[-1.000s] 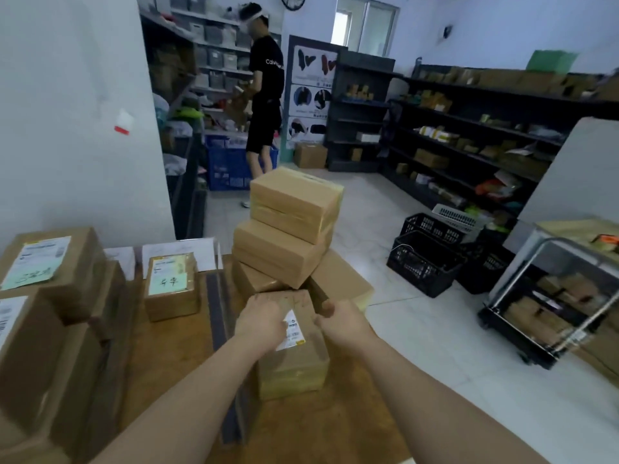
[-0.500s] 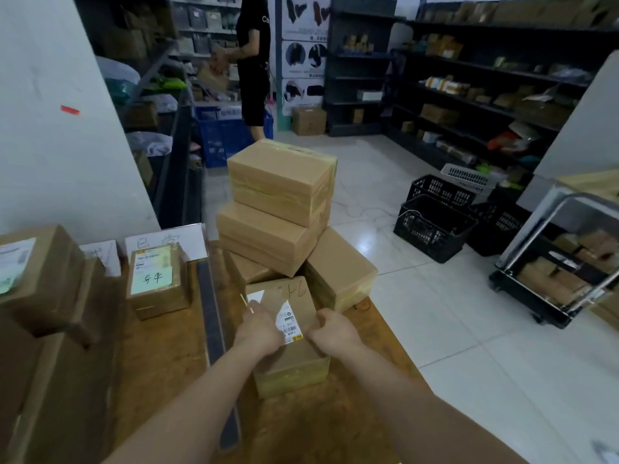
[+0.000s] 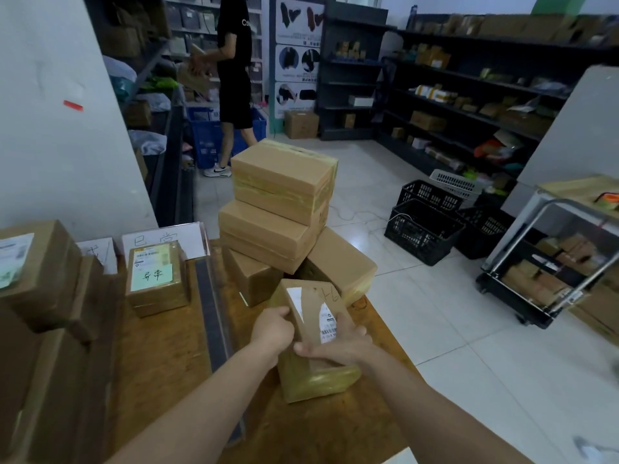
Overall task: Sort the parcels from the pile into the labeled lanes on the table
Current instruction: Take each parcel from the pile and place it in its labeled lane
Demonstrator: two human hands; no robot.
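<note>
Item: small labelled parcel (image 3: 316,380) on table (image 3: 160,363), just in front of pile (image 3: 284,182); L hand (image 3: 273,329) & R hand (image 3: 338,344) both curled round its sides.

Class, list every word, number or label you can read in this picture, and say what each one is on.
"Co": white letters on the black T-shirt, rest hidden.
"已": handwritten on the white card; second character unclear.
Green note on the small box: handwriting unclear.
Nearest parcel: marker scrawl and label print unreadable.
Posters: print too small.
</note>
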